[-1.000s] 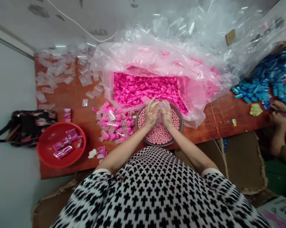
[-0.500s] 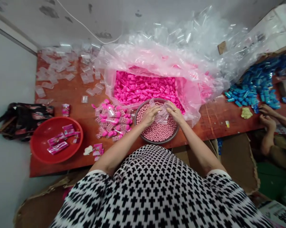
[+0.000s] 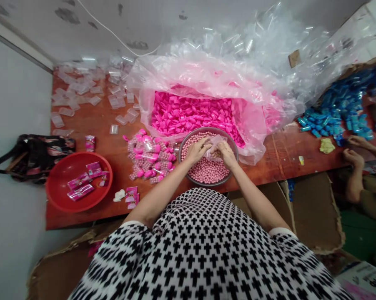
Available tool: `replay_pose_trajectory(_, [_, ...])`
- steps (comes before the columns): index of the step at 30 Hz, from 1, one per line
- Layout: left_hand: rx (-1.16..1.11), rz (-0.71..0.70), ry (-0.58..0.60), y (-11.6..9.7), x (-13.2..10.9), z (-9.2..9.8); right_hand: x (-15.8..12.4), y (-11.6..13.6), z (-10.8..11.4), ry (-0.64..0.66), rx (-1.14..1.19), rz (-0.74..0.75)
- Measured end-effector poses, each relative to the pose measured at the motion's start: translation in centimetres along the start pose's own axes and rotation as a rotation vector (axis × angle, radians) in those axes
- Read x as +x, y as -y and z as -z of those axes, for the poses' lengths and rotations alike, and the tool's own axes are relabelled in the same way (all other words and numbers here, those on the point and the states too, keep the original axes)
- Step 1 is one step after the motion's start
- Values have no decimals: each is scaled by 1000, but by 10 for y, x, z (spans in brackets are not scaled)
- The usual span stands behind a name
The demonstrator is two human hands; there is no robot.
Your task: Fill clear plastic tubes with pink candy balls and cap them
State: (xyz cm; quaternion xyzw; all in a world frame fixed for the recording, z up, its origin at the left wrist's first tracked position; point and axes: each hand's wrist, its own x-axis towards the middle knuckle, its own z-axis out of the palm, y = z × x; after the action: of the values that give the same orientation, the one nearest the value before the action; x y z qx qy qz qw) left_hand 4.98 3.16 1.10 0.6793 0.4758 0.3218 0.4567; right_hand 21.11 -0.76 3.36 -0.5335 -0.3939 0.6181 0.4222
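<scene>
Over a grey bowl point(image 3: 184, 171) of pink beads point(image 3: 206, 170), both my hands hold crumpled-looking clear plastic packaging point(image 3: 216, 143). My left hand point(image 3: 198, 151) pinches its left side, fingers pointing right. My right hand point(image 3: 224, 154) is curled around the right side, fingertips close to the left ones. Whether beads are inside the plastic is hard to make out. Just left of the bowl lies a heap of small clear containers point(image 3: 150, 156) filled with beads and topped with bright pink caps. Behind the bowl, a large open plastic bag point(image 3: 250, 121) holds many loose pink caps point(image 3: 191, 112).
A red basin point(image 3: 58, 189) with several pink packets stands at the left, beside a black floral bag point(image 3: 34, 156). Clear plastic cases point(image 3: 81, 85) lie at the back left. Blue pieces point(image 3: 328, 118) and a co-worker's hands point(image 3: 355, 152) are at the right.
My right hand has curled in more tightly around the clear plastic, and the hands are slightly closer together. The view has shifted a little.
</scene>
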Motion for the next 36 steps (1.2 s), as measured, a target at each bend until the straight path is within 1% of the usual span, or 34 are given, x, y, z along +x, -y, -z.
replay_pose_trajectory(3, [-188, -8, -37, -2, -2, -2, -3, 3, -8, -24, 88, 1])
replay_pose_trajectory(6, [-285, 26, -59, -10, -8, 2, -8, 6, -12, -9, 170, 4])
replay_pose_trajectory(10, [-467, 0, -15, -25, -21, 5, -16, 8, -18, 61, 190, -17])
replay_pose_trajectory(15, [-651, -8, 34, -45, -37, 6, -28, 13, -32, 73, 234, -27])
replay_pose_trajectory(17, [-682, -34, 84, -51, -45, 13, -35, 12, -40, 137, 264, -36])
replay_pose_trajectory(19, [-682, -43, 200, -52, -57, 24, -46, 5, -51, 221, 290, -59])
replay_pose_trajectory(21, [-649, -9, 320, -50, -74, 36, -61, -10, -67, 265, 309, -106])
replay_pose_trajectory(22, [-624, 19, 343, -48, -85, 40, -69, -20, -75, 268, 297, -139])
replay_pose_trajectory(23, [-599, 50, 328, -44, -96, 43, -76, -29, -82, 261, 267, -178])
replay_pose_trajectory(24, [-578, 83, 269, -40, -107, 45, -82, -37, -88, 263, 215, -221])
replay_pose_trajectory(26, [-565, 157, 71, -30, -125, 43, -88, -47, -90, 276, 78, -267])
replay_pose_trajectory(27, [-568, 191, -35, -24, -130, 41, -87, -48, -86, 262, -17, -252])
replay_pose_trajectory(28, [-572, 223, -120, -18, -133, 38, -83, -46, -79, 215, -130, -207])
replay_pose_trajectory(29, [-568, 247, -178, -12, -134, 36, -77, -42, -70, 139, -270, -139])
replay_pose_trajectory(30, [-550, 266, -210, -5, -132, 33, -69, -36, -59, 4, -431, -51])
replay_pose_trajectory(31, [-518, 280, -221, 1, -129, 31, -60, -30, -50, -148, -596, 32])
replay_pose_trajectory(32, [-475, 292, -222, 6, -124, 30, -50, -23, -42, -272, -759, 92])
replay_pose_trajectory(33, [-426, 300, -225, 11, -119, 29, -40, -18, -37, -328, -904, 106])
replay_pose_trajectory(34, [-375, 301, -235, 14, -113, 29, -31, -14, -35, -347, -1025, 87])
replay_pose_trajectory(36, [-275, 277, -251, 16, -103, 31, -17, -10, -39, -327, -1204, 3])
